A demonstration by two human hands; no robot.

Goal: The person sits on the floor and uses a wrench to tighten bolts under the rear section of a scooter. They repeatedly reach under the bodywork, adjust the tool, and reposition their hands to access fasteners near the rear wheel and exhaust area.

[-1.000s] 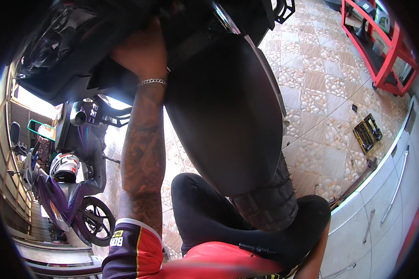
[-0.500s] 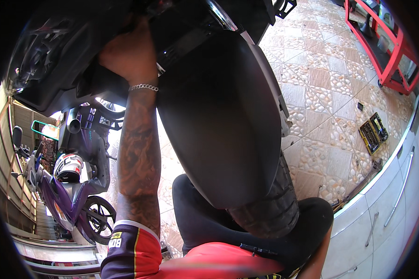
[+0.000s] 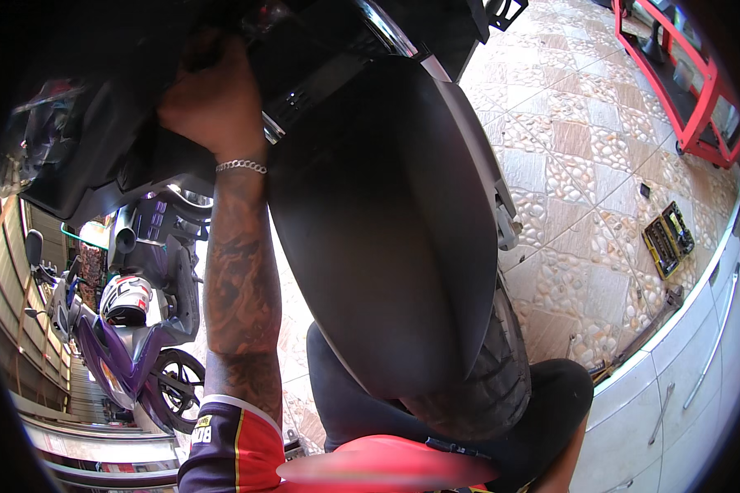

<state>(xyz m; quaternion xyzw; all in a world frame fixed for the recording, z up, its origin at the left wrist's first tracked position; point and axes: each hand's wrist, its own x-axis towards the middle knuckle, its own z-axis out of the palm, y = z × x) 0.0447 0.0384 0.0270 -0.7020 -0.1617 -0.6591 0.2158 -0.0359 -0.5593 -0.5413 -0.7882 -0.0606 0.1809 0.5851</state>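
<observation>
My left hand [image 3: 215, 107] reaches up into the dark underside of a motorcycle's black bodywork [image 3: 99, 156]. Its fingers vanish in shadow there, so what they touch or hold is hidden. Right beside the wrist, which wears a chain bracelet [image 3: 241, 167], is the broad black front fender [image 3: 386, 222]. Below the fender the treaded tyre [image 3: 477, 403] stands between my knees. A shiny fork tube [image 3: 386, 29] shows at the fender's upper end. My right hand is outside the picture.
On the tiled floor to the right lies an open tool case [image 3: 668, 240] with a small dark piece [image 3: 645, 190] near it. A red trolley [image 3: 699, 107] stands beyond. White cabinets [image 3: 674, 394] line the right. Leftward are a purple scooter [image 3: 127, 353] and a helmet [image 3: 127, 298].
The whole view has shifted slightly. My left hand sits a little further left and lower against the bodywork, still reaching into the same shadowed spot.
</observation>
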